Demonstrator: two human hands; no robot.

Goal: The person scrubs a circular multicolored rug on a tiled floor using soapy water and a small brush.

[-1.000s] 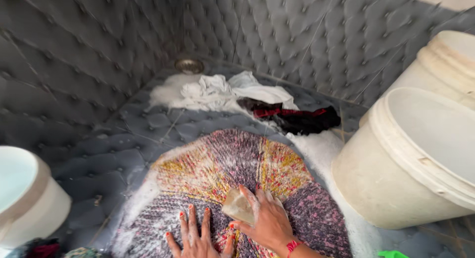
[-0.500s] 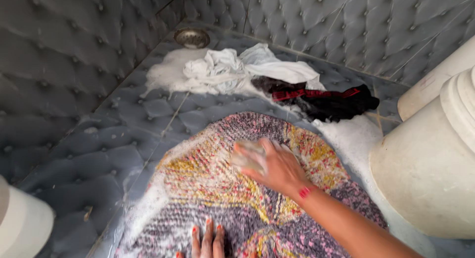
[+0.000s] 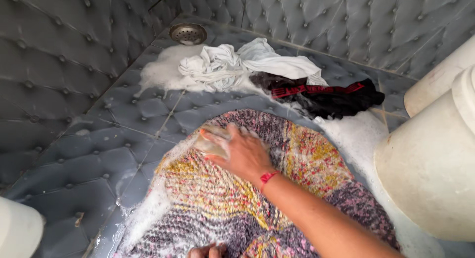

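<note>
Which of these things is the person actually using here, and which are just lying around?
In use:
right hand
soap bar
soapy multicoloured cloth
left hand, pressing the cloth's near edge

Lying about:
white cloth
black garment
floor drain
cream buckets

Clothes [image 3: 277,77] behind rug [image 3: 297,188]

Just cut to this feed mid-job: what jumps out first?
The right hand presses a pale soap bar onto the far left part of a soapy multicoloured rug spread mid-floor. Beyond it, near the floor drain, lie white clothes and a dark garment. A big cream bucket stands at right.
</note>
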